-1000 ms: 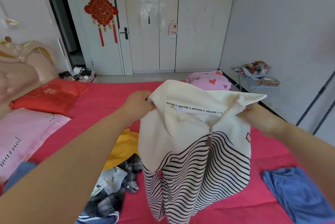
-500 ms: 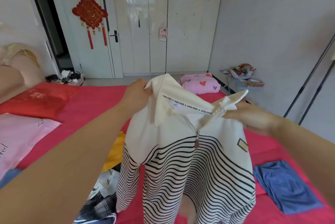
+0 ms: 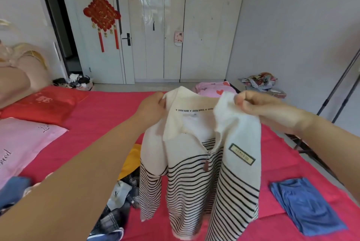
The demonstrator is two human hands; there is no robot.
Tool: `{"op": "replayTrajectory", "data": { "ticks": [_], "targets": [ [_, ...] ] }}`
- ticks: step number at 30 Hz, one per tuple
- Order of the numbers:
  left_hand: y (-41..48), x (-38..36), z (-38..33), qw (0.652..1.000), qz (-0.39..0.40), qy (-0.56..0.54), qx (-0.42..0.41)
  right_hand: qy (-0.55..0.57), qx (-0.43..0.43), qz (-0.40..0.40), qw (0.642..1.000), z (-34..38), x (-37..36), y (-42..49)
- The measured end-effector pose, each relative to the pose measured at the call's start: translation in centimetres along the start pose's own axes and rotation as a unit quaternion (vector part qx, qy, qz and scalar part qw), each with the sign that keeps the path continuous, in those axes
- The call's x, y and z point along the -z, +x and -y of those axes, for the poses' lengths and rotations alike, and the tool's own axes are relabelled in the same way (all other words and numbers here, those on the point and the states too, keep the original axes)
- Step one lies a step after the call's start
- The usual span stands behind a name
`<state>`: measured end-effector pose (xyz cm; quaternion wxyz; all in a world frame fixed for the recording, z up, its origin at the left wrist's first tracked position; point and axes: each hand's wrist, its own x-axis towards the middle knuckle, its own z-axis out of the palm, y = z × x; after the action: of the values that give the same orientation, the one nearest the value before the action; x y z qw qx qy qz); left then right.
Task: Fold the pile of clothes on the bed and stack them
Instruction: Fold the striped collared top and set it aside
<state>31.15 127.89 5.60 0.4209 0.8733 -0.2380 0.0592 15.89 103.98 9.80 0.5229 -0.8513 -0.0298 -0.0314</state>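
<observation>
Along the left edge of my bed (image 3: 109, 116) a red pillow (image 3: 42, 104) lies beside a pink pillow (image 3: 23, 143) with script lettering; a padded beige headboard (image 3: 17, 69) stands behind them; a pink heart-print bundle (image 3: 212, 88) sits at the far edge; beyond, a red knot ornament (image 3: 101, 14) hangs on the white door (image 3: 105, 65), next to a glossy white wardrobe (image 3: 185, 26); odds and ends (image 3: 76, 80) lie on the floor by the doorway; a small table (image 3: 261, 82) of colourful clutter stands by the right wall, near two dark poles (image 3: 339, 88).

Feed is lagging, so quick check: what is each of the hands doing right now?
Left hand: closed, gripping the striped sweater at one end of its collar.
Right hand: closed, pinching the same sweater at the other end.
</observation>
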Motion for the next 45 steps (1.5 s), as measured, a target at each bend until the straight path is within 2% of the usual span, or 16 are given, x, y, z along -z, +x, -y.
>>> {"op": "replayTrajectory", "data": {
  "ticks": [1, 4, 7, 10, 13, 15, 18, 21, 26, 31, 34, 38, 41, 45],
  "targets": [
    [-0.1, 0.0, 0.1, 1.000, 0.016, 0.007, -0.013, -0.007, 0.002, -0.018, 1.000, 0.3, 0.4, 0.0],
    [-0.5, 0.4, -0.3, 0.995, 0.069, 0.009, -0.068, -0.034, -0.006, -0.134, 0.990, 0.5, 1.1, 0.4],
    [-0.6, 0.9, -0.5, 0.981, 0.129, 0.103, -0.105, -0.044, -0.021, -0.199, 0.979, 0.5, 1.4, 0.5],
    [-0.6, 0.9, -0.2, 0.975, 0.094, 0.153, -0.129, -0.101, -0.028, -0.232, 0.967, 0.5, 1.8, 0.4],
    [-0.6, 0.8, 0.5, 0.988, 0.008, 0.087, -0.125, -0.256, -0.040, -0.256, 0.931, 0.8, 2.0, 0.3],
    [-0.7, 0.8, 0.9, 0.990, -0.024, 0.073, -0.117, -0.322, -0.052, -0.243, 0.914, 0.5, 2.0, 0.0],
    [-1.1, 0.3, 1.9, 0.989, -0.015, 0.086, -0.117, -0.333, -0.072, -0.226, 0.913, -0.8, 2.1, -0.5],
    [-1.4, -0.3, 3.2, 0.984, 0.047, 0.127, -0.119, -0.361, -0.100, -0.198, 0.906, -2.6, 1.9, -1.2],
    [-2.6, -1.0, 3.9, 0.961, 0.179, 0.158, -0.142, -0.364, -0.129, -0.109, 0.916, -5.0, 2.0, -3.0],
    [-2.3, -0.9, 2.4, 0.961, 0.195, 0.142, -0.134, -0.315, -0.144, -0.041, 0.937, -4.9, 4.3, -2.7],
    [-0.8, -1.8, 2.1, 0.966, 0.192, 0.128, -0.117, -0.319, -0.153, -0.020, 0.935, -6.7, 6.0, -0.2],
    [1.6, -6.3, 4.8, 0.966, 0.220, 0.124, -0.064, -0.332, -0.170, 0.035, 0.927, -13.0, 6.3, 4.0],
    [2.9, -11.6, 8.5, 0.957, 0.235, 0.166, -0.037, -0.347, -0.186, 0.074, 0.916, -20.3, 5.4, 7.0],
    [3.9, -19.0, 14.0, 0.955, 0.207, 0.214, 0.004, -0.311, -0.205, 0.085, 0.924, -30.7, 3.8, 10.5]
  ]
}}
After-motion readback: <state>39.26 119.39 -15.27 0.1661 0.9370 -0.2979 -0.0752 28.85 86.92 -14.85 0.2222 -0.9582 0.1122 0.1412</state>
